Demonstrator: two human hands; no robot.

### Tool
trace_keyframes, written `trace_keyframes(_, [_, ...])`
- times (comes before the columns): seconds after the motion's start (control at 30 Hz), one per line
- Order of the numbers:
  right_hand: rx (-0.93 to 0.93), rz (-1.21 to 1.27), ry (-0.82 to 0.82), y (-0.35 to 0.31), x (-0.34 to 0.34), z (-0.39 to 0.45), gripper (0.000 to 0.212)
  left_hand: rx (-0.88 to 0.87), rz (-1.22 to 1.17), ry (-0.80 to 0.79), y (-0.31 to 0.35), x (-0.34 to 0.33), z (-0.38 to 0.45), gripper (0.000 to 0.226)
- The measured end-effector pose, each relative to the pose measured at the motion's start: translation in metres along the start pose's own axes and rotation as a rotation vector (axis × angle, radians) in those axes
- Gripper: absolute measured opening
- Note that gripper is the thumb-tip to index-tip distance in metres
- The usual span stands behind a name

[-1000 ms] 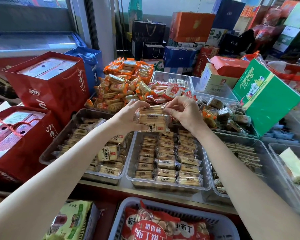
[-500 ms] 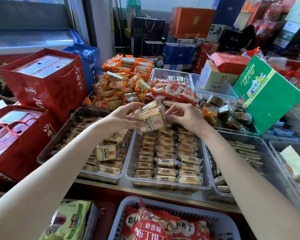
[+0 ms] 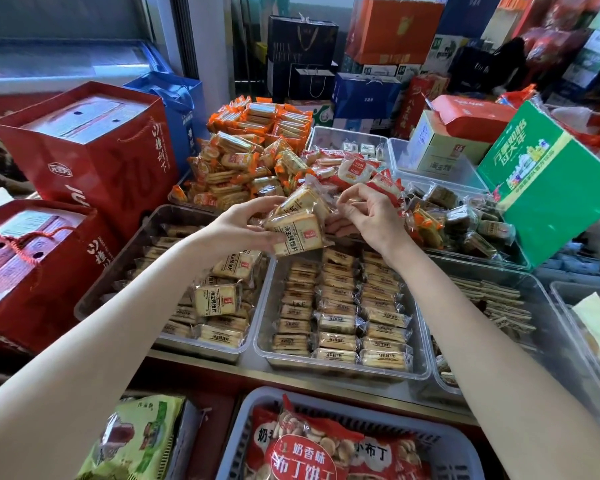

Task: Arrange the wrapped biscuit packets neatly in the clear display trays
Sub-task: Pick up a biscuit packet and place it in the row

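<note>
Biscuit packets (image 3: pixel 297 226) held stacked above the middle tray (image 3: pixel 421 362) far edge; left hand (image 3: pixel 243 225) grip closed round them, right hand (image 3: pixel 368 216) pinching wrapper. Loose stack may slide, scattering the neat rows.

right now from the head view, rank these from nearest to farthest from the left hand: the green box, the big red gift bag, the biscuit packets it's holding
1. biscuit packets: gripped in the left hand, above the trays.
2. big red gift bag: off to its left, behind the trays.
3. green box: far right, beyond the right hand.
</note>
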State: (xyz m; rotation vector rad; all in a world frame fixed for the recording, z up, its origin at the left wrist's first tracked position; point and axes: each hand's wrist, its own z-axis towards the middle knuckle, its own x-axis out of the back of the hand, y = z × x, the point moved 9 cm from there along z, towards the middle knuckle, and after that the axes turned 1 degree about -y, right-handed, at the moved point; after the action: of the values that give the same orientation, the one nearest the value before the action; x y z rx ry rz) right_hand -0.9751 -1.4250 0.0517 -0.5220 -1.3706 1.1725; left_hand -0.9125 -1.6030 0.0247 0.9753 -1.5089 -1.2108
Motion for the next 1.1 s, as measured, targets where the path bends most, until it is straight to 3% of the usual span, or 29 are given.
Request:
trace_keyframes(0.13, [-0.116,0.011,-0.08,0.012,-0.025,0.012,0.019,0.115,-0.111,0.303,-0.038,0.051,0.003,0.055])
trace_keyframes(0.23, [-0.21,-0.083,-0.179,0.032,-0.055,0.019,0.02,0.268,-0.154,0.527,-0.073,0.088,0.007,0.039])
trace_keyframes(0.37, [-0.263,-0.18,-0.292,0.061,-0.092,0.025,0.017,0.394,-0.169,0.583,-0.108,0.097,0.027,0.028])
trace_keyframes(0.57, [-0.34,-0.47,-0.363,0.116,-0.109,0.036,0.023,0.444,0.771,0.54,-0.108,0.106,0.049,0.057])
trace_keyframes(0.67, [-0.346,-0.65,-0.438,0.146,-0.124,0.038,0.026,0.13,1.064,0.605,-0.088,0.094,0.052,0.055])
trace_keyframes(0.73, [-0.329,-0.741,-0.507,0.162,-0.139,0.039,0.023,-0.17,1.2,0.518,-0.08,0.059,0.055,0.048])
trace_keyframes(0.8, [-0.297,-0.818,-0.552,0.171,-0.152,0.041,0.024,-0.324,1.284,0.317,-0.091,0.017,0.058,0.042])
trace_keyframes(0.87, [-0.245,-0.881,-0.584,0.177,-0.165,0.046,0.029,-0.227,1.345,0.064,-0.121,-0.014,0.063,0.045])
trace_keyframes(0.93, [-0.227,-0.946,-0.625,0.186,-0.18,0.048,0.035,-0.074,1.396,-0.077,-0.149,-0.023,0.068,0.048])
trace_keyframes(1.1, [-0.205,-1.064,-0.664,0.2,-0.195,0.061,0.039,0.004,1.436,-0.144,-0.151,-0.02,0.074,0.049])
